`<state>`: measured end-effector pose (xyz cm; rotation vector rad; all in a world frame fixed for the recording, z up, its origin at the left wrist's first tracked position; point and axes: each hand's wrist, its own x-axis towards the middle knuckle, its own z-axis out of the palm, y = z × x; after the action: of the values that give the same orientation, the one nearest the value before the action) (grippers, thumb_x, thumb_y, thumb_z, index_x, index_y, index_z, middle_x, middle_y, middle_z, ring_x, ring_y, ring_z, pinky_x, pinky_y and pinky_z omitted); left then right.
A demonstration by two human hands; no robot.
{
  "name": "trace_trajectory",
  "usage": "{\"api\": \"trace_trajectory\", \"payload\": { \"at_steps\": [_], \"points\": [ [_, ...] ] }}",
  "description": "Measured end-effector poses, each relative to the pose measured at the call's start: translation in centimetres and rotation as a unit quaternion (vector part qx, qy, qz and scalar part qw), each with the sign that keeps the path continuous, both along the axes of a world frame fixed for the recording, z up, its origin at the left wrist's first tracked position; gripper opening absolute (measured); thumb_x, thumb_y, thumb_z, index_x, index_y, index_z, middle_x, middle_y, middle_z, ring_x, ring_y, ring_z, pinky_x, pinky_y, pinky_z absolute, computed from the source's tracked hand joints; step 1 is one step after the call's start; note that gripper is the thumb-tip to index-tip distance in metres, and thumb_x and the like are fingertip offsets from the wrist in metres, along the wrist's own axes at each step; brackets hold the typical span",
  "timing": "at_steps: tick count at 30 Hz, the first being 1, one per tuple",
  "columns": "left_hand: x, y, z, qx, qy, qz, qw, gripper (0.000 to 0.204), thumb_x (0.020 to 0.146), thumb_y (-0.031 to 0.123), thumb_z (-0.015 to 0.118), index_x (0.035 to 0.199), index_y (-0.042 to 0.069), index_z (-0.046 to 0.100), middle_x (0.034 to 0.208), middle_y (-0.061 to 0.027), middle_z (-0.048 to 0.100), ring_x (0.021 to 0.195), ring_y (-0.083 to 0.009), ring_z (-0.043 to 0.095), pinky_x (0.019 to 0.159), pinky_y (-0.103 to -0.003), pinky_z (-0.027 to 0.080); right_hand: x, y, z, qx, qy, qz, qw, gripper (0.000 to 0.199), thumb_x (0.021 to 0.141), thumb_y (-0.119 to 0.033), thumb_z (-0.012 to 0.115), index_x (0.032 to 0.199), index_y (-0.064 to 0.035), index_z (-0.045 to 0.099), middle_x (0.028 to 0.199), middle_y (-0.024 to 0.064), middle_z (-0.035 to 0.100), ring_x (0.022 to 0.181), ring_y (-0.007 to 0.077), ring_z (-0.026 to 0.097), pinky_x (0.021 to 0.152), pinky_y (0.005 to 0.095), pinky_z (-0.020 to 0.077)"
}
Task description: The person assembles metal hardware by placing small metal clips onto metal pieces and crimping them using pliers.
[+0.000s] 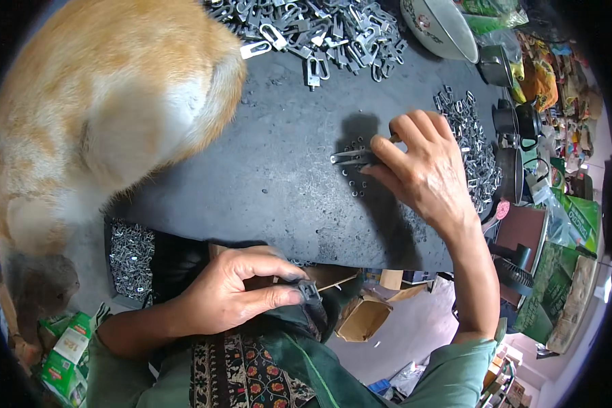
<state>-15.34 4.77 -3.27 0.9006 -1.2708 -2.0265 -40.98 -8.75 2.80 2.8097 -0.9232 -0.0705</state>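
Note:
Low in front of me, my left hand [251,289] pinches a small dark metal clasp [310,291] between thumb and forefinger. A thin light rod [338,282] sticks out to the clasp's right; whether it is fixed to it I cannot tell. Over the table, my right hand [421,160] grips a pointed two-pronged metal tool [353,157], perhaps tweezers or fine pliers, its handle mostly hidden by the fingers. At its tips is a tiny silvery ring [333,159]. Several more tiny rings [354,193] lie scattered beside and under the tool on the dark tabletop [279,183].
An orange and white cat [109,95] covers the table's left side. Metal clasps [319,34] are heaped at the back, smaller metal parts [469,136] at the right. A white bowl [442,27] stands back right. Below the front edge are a bin of parts [131,258] and a cardboard box [364,319].

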Motion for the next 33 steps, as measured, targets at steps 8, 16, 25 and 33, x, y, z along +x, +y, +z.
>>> {"api": "trace_trajectory", "payload": {
  "at_steps": [8,16,25,33],
  "points": [
    [0.0,-0.9,0.5,0.016,-0.019,0.089,0.996,0.019,0.089,0.007,0.067,0.105,-0.005,0.066,0.091,-0.0057,0.065,0.084,-0.0065,0.058,0.075,-0.023,0.047,0.4,2.7,1.1,0.027,-0.046,0.007,0.999,0.031,0.073,-0.033,0.074,0.083,-0.0104,0.056,0.076,0.0037,0.049,0.07,0.022,0.052,0.061,0.0343,0.0408],
    [-0.8,-1.2,1.1,0.112,0.05,0.105,0.987,0.017,0.09,0.009,0.067,0.103,-0.001,0.067,0.085,0.0011,0.06,0.06,-0.0026,0.045,0.052,-0.019,0.035,1.1,6.1,2.1,0.131,-0.141,0.026,0.981,0.033,0.071,-0.036,0.073,0.082,-0.0086,0.058,0.077,0.006,0.052,0.07,0.0245,0.056,0.06,0.0356,0.0443],
    [-1.0,-0.7,1.4,0.134,0.1,0.1,0.981,0.018,0.089,0.008,0.068,0.104,-0.002,0.067,0.084,0.0009,0.059,0.061,-0.003,0.044,0.053,-0.019,0.033,1.1,7.2,2.3,0.148,-0.16,0.015,0.976,0.033,0.072,-0.036,0.073,0.081,-0.0081,0.058,0.077,0.0063,0.053,0.07,0.0247,0.056,0.06,0.0371,0.0434],
    [-1.2,-0.4,1.9,0.153,0.139,0.074,0.976,0.02,0.088,0.008,0.068,0.104,-0.004,0.067,0.088,-0.0009,0.059,0.068,-0.0042,0.047,0.059,-0.02,0.037,1.1,8.2,3.3,0.119,-0.139,0.026,0.983,0.032,0.07,-0.035,0.073,0.081,-0.0091,0.058,0.076,0.0048,0.051,0.071,0.0234,0.054,0.062,0.036,0.0426]
  ]
}}
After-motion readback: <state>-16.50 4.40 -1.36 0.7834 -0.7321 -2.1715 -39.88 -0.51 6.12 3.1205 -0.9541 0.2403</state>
